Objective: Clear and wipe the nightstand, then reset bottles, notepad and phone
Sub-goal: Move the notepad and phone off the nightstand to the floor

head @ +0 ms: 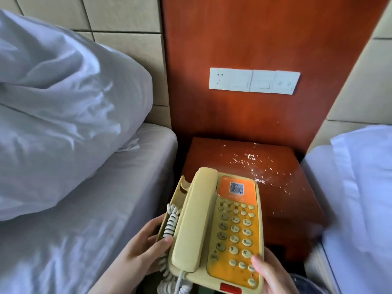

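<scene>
A cream desk phone (214, 225) with an orange keypad panel and a coiled white cord is held above the front of the dark red wooden nightstand (203, 153). My left hand (140, 249) grips the phone's left side by the cord. My right hand (271, 274) holds its lower right corner, thumb on the keypad. The handset rests in its cradle. White crumbs (252, 164) lie scattered over the right part of the nightstand top. No bottles or notepad are in view.
A bed with a grey sheet (89, 219) and a big white pillow (59, 115) lies to the left. Another bed with white linen (358, 187) is on the right. A white switch and socket panel (253, 81) sits on the wooden wall board behind.
</scene>
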